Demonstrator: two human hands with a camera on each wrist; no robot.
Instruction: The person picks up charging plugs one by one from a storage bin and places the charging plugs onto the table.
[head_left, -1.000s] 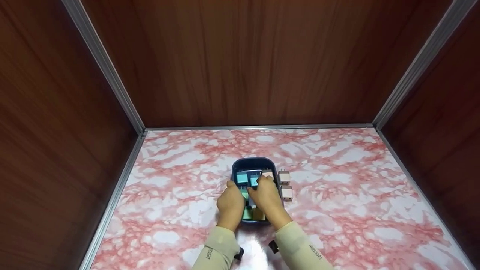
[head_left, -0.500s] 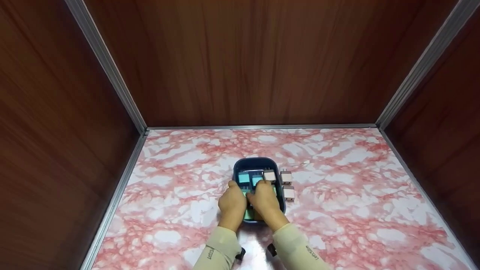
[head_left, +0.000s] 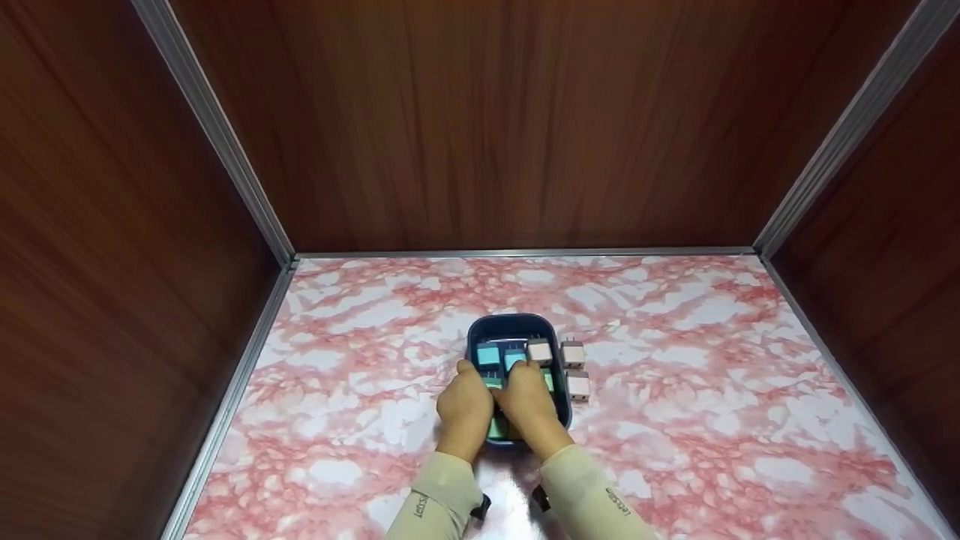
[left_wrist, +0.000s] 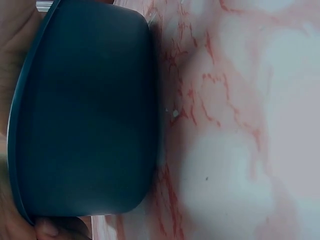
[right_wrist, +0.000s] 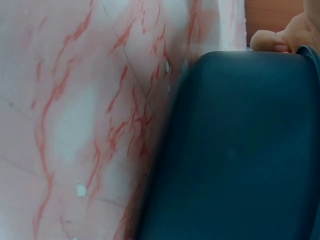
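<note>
Both sleeves (head_left: 592, 487) slant inward to the bin (head_left: 510, 325) on the table (head_left: 690, 435). Left hand (head_left: 465, 409) grips its left rim; right hand (head_left: 529, 399) lies over plugs (head_left: 539, 352) inside, fingers hidden, hold unclear. "LetsSlim" runs along the right sleeve.

Dk brown wood-grain walls (head_left: 480, 127) w/ grey metal corner strips (head_left: 215, 127), red & wht marbled tabletop (head_left: 690, 420) below

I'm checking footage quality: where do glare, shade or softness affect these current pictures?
Head view: white glare on the tabletop between the sleeves, with the side panels in deep shade. Left wrist view: dim shade over the bin, the tabletop pale and washed-out toward the right. Right wrist view: the bin also dark, its edge beside the tabletop looking soft.
</note>
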